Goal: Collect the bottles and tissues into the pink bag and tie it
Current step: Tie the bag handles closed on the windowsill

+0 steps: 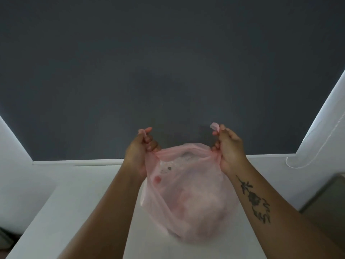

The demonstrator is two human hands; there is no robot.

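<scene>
On top of the white table (65, 212), near its far edge, the pink bag (186, 199) is held up between two bare hands. Its bulging lower part hangs low over the tabletop; whether it touches the surface cannot be told, since the underside is blurred. The bag's left handle (142, 132) is gripped by the left hand (139, 152), with the fingers curled shut around the gathered plastic and a short end of pink film sticking up above the knuckles. The right handle (214, 127) is pinched in the same way by the right hand (230, 148), its fingers closed on the plastic and a small loop of film showing above the thumb. Between the two hands the bag's mouth (186, 152) is stretched wide and is not knotted.

Through the thin pink film, pale crumpled shapes are seen filling the bag. A red spot (157, 179) and a few small dark marks are visible near the upper left of the contents, but individual bottles or tissues cannot be made out clearly.

A flower tattoo (255, 200) is seen on the right forearm. Behind the table a dark grey wall (168, 62) fills the upper view, framed by white surfaces on both sides. A white beaded cord (298, 165) hangs down at the right and curls on the ledge. A grey object (326, 206), only partly in view, lies at the right edge.
</scene>
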